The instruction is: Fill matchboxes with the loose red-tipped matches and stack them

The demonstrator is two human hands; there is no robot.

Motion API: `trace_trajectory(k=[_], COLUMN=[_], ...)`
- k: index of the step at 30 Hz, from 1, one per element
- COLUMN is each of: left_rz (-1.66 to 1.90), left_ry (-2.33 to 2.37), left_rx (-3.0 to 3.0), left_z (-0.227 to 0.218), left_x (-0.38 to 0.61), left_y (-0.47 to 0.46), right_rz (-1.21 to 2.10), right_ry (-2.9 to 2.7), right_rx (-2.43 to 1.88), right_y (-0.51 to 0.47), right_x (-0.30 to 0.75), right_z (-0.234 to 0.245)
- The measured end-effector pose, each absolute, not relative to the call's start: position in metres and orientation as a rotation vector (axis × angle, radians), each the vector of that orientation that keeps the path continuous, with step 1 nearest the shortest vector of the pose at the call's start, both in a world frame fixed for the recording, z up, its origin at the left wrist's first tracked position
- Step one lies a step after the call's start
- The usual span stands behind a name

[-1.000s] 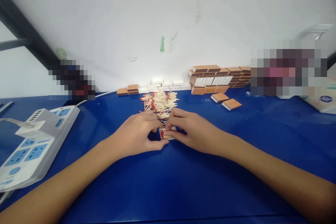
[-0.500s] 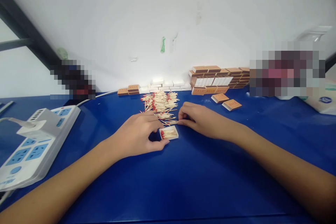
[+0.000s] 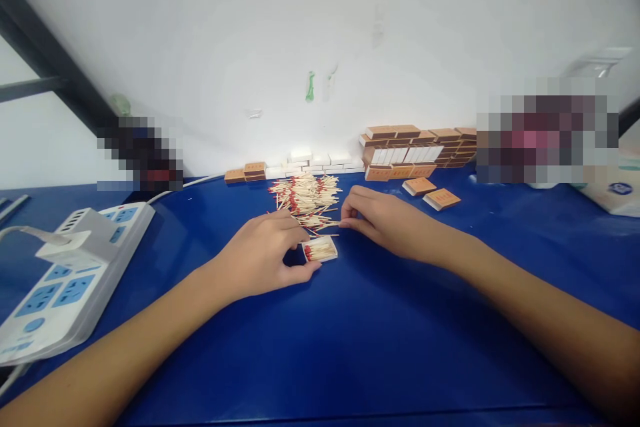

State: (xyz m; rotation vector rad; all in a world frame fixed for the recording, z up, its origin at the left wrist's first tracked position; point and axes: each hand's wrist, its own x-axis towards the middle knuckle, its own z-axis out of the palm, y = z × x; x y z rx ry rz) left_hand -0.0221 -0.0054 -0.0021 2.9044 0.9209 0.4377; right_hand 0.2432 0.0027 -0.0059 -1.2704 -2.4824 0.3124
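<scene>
My left hand [image 3: 273, 250] grips the left end of a small white matchbox tray [image 3: 334, 255] between thumb and fingers. Red-tipped matches [image 3: 318, 252] lie side by side in that tray, heads to the left. Behind it spreads a loose heap of matches [image 3: 307, 197] on the blue table. At the heap's near right edge, my right hand [image 3: 367, 217] is closed in a pinch, its fingertips at the end of a match [image 3: 331, 224]. A single match lies between tray and heap.
Brown matchboxes [image 3: 400, 133] are stacked along the wall at the right, with two more boxes [image 3: 419, 186] lying before them. White trays [image 3: 320, 161] line the wall behind the heap. A power strip [image 3: 75, 280] with a plugged-in charger occupies the left of the blue table [image 3: 320, 360].
My right hand has moved slightly up and away, its pinch now farther back along the heap's edge. The tray in my left hand has shifted slightly left and back.
</scene>
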Motion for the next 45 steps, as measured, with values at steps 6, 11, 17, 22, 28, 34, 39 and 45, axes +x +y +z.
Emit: trace_trajectory(k=[6,11,17,22,28,34,39,45], left_rz=[0.479,0.476,0.426,0.448,0.419,0.421,0.419,0.429], left_ry=[0.925,0.921,0.886,0.874,0.874,0.864,0.845,0.838], left_rx=[2.897,2.898,2.903,2.906,2.903,2.904,2.885,2.874], left_z=[-0.002,-0.001,-0.002,-0.004,-0.004,-0.004,-0.002,-0.001], left_x=[-0.022,-0.021,-0.021,-0.020,-0.019,-0.021,-0.022,-0.021], left_y=[-0.004,-0.005,-0.008,-0.008,-0.009,-0.008,-0.008,-0.010], right_rz=[0.355,0.443,0.372,0.504,0.679,0.711,0.662,0.524], right_ry=[-2.521,-2.581,-2.409,-2.243,-2.239,-2.286,-2.360,-2.461], right_rx=[-1.183,-1.122,-1.178,-1.359,-1.465,-1.458,-1.327,-1.379], right_y=[-0.012,-0.019,-0.008,-0.004,-0.002,0.004,0.002,-0.006], right_x=[0.232,0.225,0.231,0.214,0.200,0.218,0.224,0.226], right_z=[-0.001,-0.005,-0.011,-0.013,-0.014,-0.013,-0.014,-0.014])
